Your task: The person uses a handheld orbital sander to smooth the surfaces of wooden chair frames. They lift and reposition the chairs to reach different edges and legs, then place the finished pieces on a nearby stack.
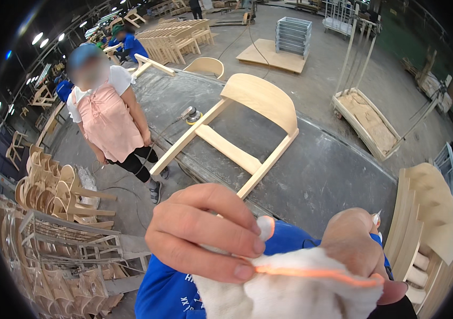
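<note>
- At the far left, a stack of unfinished wooden chair parts (pixel 56 191) rests on a metal rack (pixel 67 239), with more curved pieces piled below it.
- Beside the rack a person in a pink apron (pixel 110 119) stands on the concrete floor (pixel 125 202), just off the left edge of the worktop (pixel 316 175).
- The left hand (pixel 202 231) is raised close to the camera; its fingers (pixel 237 244) are closed and pinch the top hem of a white cloth glove (pixel 290 287).
- The white cloth glove fills the lower middle of the view, in front of the person's blue shirt (pixel 168 297); an orange trim line (pixel 311 273) runs along its edge between the two hands.
- Beyond the hands, a pale wooden chair frame (pixel 237 138) lies on its side on the dark grey worktop, its curved backrest pointing away from the camera.
- A small sander (pixel 191 114) with a cable sits on the worktop, just beside the upper leg of the chair frame.
- The right hand (pixel 356 244) grips the right side of the glove's hem, fingers curled shut on the cloth, with a thumb tip showing under the fabric at the lower right.
- Farther right, a low cart (pixel 367 122) stands on the floor beyond the worktop.
- At the right edge, a stack of curved wooden backrests (pixel 433 223) leans upright near the right hand.
</note>
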Tool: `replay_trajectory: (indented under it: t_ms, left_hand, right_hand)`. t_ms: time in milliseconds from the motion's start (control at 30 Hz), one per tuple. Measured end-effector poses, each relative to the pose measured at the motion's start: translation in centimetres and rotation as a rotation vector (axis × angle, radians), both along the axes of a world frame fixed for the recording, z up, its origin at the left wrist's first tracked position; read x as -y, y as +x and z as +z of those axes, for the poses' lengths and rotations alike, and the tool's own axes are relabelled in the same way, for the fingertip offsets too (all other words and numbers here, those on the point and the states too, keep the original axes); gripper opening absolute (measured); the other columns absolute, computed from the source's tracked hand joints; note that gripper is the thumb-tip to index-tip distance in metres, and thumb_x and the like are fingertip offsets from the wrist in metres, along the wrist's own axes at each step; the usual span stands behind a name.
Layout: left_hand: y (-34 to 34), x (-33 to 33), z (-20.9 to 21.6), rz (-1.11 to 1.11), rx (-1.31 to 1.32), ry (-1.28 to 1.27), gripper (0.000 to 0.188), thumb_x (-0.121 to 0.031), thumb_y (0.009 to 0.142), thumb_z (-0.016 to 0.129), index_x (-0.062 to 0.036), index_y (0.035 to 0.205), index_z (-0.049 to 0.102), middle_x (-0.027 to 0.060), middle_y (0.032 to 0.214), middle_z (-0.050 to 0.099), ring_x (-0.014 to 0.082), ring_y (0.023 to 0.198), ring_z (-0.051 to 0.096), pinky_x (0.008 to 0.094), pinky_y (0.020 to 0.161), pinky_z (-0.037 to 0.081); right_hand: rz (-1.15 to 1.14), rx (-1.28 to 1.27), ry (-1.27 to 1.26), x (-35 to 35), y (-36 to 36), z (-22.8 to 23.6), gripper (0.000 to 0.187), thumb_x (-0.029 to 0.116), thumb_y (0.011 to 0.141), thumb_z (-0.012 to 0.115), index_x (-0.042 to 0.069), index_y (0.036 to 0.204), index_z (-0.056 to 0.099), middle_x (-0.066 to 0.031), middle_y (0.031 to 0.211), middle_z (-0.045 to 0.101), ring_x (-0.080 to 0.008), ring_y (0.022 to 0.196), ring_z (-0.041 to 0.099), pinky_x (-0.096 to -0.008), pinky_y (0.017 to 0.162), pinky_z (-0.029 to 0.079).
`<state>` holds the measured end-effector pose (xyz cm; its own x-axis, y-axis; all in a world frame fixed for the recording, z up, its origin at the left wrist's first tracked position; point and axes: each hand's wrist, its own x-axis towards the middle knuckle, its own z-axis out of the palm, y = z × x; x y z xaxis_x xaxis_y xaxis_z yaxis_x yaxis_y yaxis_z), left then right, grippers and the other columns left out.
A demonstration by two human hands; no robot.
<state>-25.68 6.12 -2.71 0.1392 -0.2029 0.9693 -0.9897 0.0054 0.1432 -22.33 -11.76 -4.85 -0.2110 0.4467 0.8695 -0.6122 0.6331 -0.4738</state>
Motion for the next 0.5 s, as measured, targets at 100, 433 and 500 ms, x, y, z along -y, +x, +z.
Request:
replay_trajectory:
  t_ms: [100, 433, 500]
  left_hand:
    - [-0.3, -0.5, -0.2, 0.021, -0.004, 0.042, 0.015, 0.0, 0.074, 0.074, -0.0018, 0.088, 0.07, 0.0174, 0.095, 0.067, 0.0267, 0.078, 0.062, 0.0324, 0.062, 0.052]
    - [0.1, -0.4, -1.3, 0.314, 0.139, -0.135, 0.017, -0.01, 0.078, 0.073, -0.0086, 0.09, 0.062, 0.0117, 0.091, 0.062, 0.0228, 0.075, 0.06, 0.0277, 0.061, 0.052]
    - [-0.2, -0.2, -1.3, 0.385, 0.131, -0.134, 0.013, -0.008, 0.08, 0.071, -0.0061, 0.091, 0.064, 0.0141, 0.091, 0.063, 0.0236, 0.074, 0.06, 0.028, 0.061, 0.052]
  right_hand:
    - [-0.018, 0.005, 0.006, -0.2, 0.1, -0.1, 0.041, 0.041, 0.082, 0.067, 0.0, 0.084, 0.062, -0.0129, 0.091, 0.059, -0.0287, 0.077, 0.056, -0.0399, 0.068, 0.047]
    - [-0.067, 0.017, -0.002, -0.3, -0.1, 0.0, 0.038, 0.038, 0.082, 0.067, 0.001, 0.086, 0.063, -0.0127, 0.092, 0.06, -0.0291, 0.079, 0.058, -0.0398, 0.07, 0.048]
    - [-0.07, 0.021, -0.022, -0.1, -0.4, 0.2, 0.037, 0.037, 0.082, 0.067, 0.001, 0.086, 0.063, -0.0127, 0.092, 0.061, -0.0292, 0.079, 0.058, -0.0398, 0.07, 0.048]
